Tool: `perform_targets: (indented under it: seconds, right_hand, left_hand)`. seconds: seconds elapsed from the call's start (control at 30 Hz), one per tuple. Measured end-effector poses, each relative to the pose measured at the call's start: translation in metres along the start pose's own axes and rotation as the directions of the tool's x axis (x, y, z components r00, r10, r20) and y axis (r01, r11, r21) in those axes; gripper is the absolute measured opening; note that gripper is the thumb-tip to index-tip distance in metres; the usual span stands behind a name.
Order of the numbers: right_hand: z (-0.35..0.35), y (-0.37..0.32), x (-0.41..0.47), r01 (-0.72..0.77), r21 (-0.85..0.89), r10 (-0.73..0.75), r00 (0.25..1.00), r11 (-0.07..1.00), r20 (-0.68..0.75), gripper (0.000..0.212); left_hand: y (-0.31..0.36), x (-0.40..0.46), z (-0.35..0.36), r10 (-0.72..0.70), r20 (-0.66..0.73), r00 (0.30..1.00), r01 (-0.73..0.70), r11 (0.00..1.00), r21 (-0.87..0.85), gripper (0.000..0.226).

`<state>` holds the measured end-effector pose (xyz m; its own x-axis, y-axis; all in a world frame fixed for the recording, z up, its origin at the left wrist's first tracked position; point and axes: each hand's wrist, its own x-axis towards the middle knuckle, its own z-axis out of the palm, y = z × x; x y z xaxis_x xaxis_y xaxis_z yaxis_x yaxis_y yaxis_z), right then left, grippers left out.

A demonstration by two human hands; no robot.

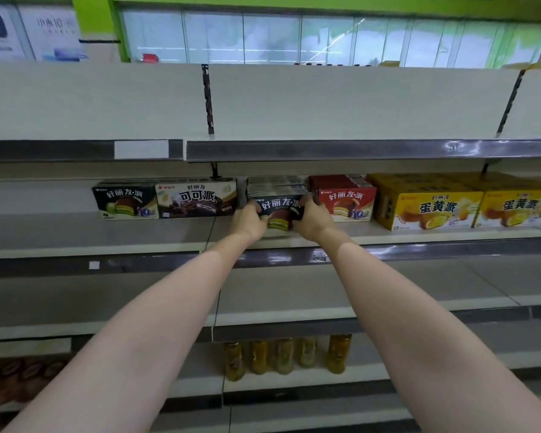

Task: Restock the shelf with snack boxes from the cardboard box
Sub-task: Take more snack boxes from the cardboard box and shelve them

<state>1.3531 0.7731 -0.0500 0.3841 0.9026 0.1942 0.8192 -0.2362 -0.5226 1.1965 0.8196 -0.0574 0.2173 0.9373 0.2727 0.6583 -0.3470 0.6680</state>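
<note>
Store shelving [75, 235] fills your view. On the middle shelf, yellow egg-yolk pie boxes [434, 210] sit far right, a red pie box [347, 201] beside them. Your left hand [247, 218] and right hand [313, 220] grip the dark pie box [280, 206] by its ends.

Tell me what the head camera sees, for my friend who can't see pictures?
Two hands, left hand and right hand, hold a dark snack box on a shop shelf, between a cocoa pie box and a red box.
</note>
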Motion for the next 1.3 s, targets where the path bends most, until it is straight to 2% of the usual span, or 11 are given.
perform_targets:
  seconds: [0.1,0.3,0.47,0.73,0.9,1.0,1.13,1.3]
  right_hand:
    - [0.001,0.0,-0.002,-0.005,-0.017,0.006,0.998,1.0,0.056,0.066]
    - [-0.004,0.003,-0.003,-0.02,-0.1,0.02,1.0,0.995,0.003,0.047]
    - [-0.006,0.007,-0.006,0.007,-0.136,-0.013,0.999,0.991,-0.041,0.035]
    - [0.002,0.007,-0.015,-0.008,-0.181,0.012,1.0,0.984,0.022,0.038]
    - [0.005,0.007,-0.016,-0.01,-0.168,0.019,0.999,0.986,0.05,0.034]
    - [0.006,0.006,-0.015,0.013,-0.143,-0.006,0.999,0.99,0.048,0.036]
    - [0.01,0.005,-0.01,0.038,-0.095,-0.034,0.999,0.995,0.042,0.039]
    - [0.014,0.007,-0.005,0.051,-0.099,-0.047,0.998,0.994,0.033,0.036]
  left_hand:
    - [-0.003,-0.002,-0.001,0.01,0.022,1.0,-0.012,0.996,0.084,0.029]
    - [-0.001,-0.005,-0.008,0.036,-0.04,0.999,-0.027,0.977,0.21,0.014]
    - [0.005,-0.01,-0.012,0.07,-0.021,0.997,-0.064,0.974,0.217,0.012]
    - [0.0,-0.014,-0.007,0.06,0.034,0.998,-0.066,0.968,0.242,0.008]
    - [-0.006,-0.011,-0.002,0.059,0.052,0.997,-0.069,0.973,0.219,0.022]
    - [-0.008,-0.01,0.0,0.083,0.035,0.996,-0.088,0.984,0.158,0.017]
    - [-0.009,-0.006,-0.002,0.033,-0.003,0.999,-0.032,0.99,0.138,0.022]
    - [-0.015,0.0,-0.005,0.052,0.058,0.997,-0.061,0.986,0.155,0.033]
